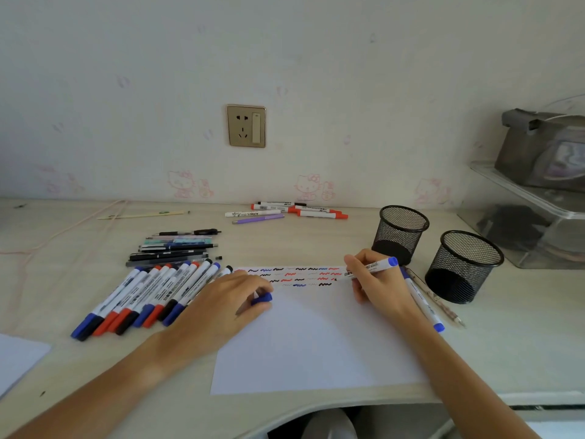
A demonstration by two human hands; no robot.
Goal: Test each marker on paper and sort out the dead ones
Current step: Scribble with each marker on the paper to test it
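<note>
- Right hand (375, 278) grips blue whiteboard marker (372, 267) in a writing hold, tip hidden behind fingers, at the scribble rows (294, 276) on the paper (316, 343), likely testing it.
- Left hand (232, 301) pinches blue cap (262, 298), resting on paper's left edge, probably pinning it.
- Marker row (148, 299) just left; second blue marker (422, 301) beside right wrist.
- Mesh cups (400, 232) close right; small marker pile (294, 210) near the wall.
- Blank paper below offers room; surface (79, 369) edge near.

Pale wall (316, 58) with socket (246, 126), light desk (79, 236)
</note>
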